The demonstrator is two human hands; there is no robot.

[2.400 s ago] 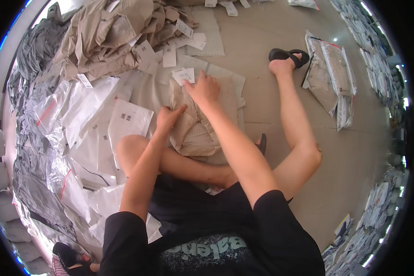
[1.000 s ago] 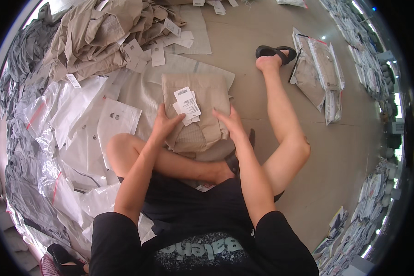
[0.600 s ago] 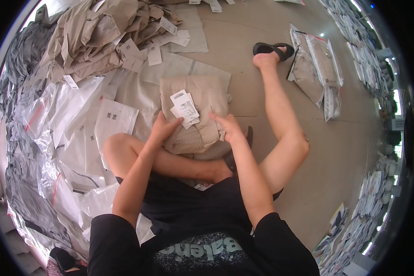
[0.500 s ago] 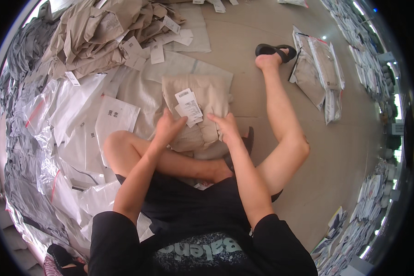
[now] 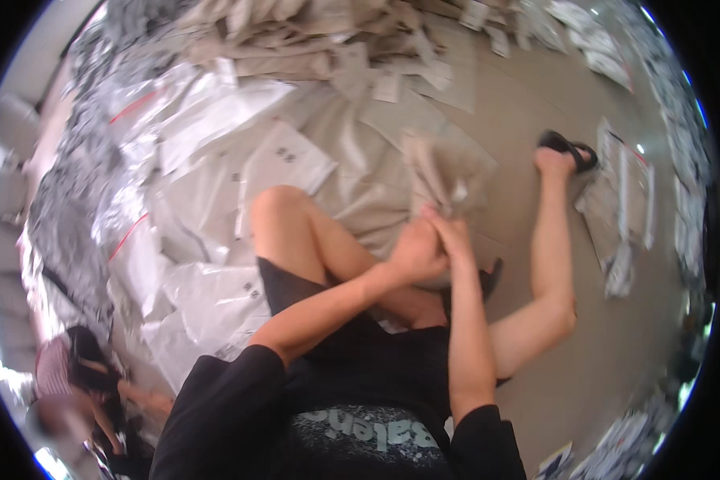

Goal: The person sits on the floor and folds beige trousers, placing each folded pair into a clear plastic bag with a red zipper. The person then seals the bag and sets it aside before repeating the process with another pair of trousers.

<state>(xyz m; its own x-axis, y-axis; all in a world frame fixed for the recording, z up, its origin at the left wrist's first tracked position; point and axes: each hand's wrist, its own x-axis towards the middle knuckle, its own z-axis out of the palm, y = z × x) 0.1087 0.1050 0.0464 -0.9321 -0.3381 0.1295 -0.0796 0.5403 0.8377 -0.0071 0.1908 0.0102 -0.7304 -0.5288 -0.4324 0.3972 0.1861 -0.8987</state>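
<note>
A folded beige garment (image 5: 428,172) is raised on edge in front of my crossed leg, blurred by motion. My left hand (image 5: 418,252) is closed at its near end. Right beside it, touching, my right hand (image 5: 454,238) also grips that end, its fingers partly hidden behind the left one. The white tags seen on the garment earlier cannot be made out clearly now. Under and around it lie pale plastic sheets (image 5: 340,172) on the floor.
Clear plastic bags (image 5: 208,192) with red strips spread at the left. A heap of tagged beige garments (image 5: 296,40) lies at the far side, grey ones (image 5: 80,208) at the far left. Bagged garments (image 5: 620,192) rest by my right foot. Another person (image 5: 80,376) is at the lower left.
The garment has gone from lying flat to being tilted up on edge. My hands have come together at its near end, and the view has swung left.
</note>
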